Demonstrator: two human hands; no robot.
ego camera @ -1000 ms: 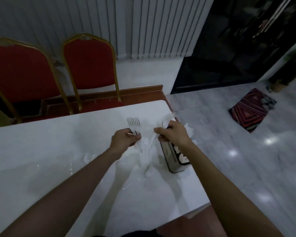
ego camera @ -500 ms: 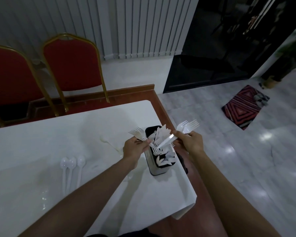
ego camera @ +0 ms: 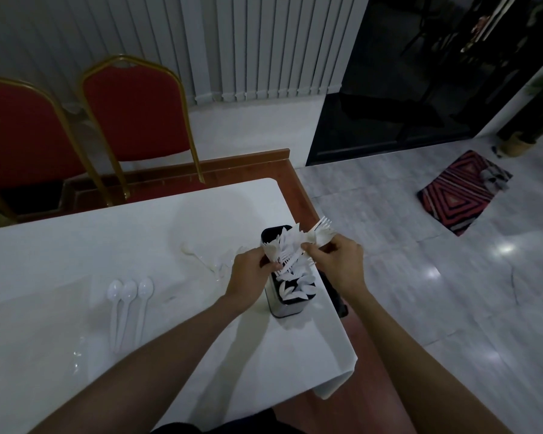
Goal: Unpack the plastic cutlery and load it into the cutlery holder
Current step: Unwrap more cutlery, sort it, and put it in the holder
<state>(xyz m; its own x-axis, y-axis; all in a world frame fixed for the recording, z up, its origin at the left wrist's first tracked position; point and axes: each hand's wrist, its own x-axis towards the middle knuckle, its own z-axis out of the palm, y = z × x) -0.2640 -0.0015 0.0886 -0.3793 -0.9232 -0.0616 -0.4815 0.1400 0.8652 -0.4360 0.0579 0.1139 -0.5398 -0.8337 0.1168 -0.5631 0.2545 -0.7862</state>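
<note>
Our right hand (ego camera: 337, 261) clamps several forks (ego camera: 320, 232) above the cutlery holder (ego camera: 287, 308); our left hand (ego camera: 250, 272) pinches white cutlery (ego camera: 274, 250) at its rim. Three spoons (ego camera: 129, 292) lie apart.

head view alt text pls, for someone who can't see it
A person's left hand and right hand each grip white plastic forks above a cutlery holder full of white cutlery on a white table. Three plastic spoons lie side by side to its left; two red chairs stand behind.

white forks (ego camera: 322, 230), red chairs (ego camera: 132, 108) framed gold, red-black striped mat (ego camera: 461, 192).
</note>
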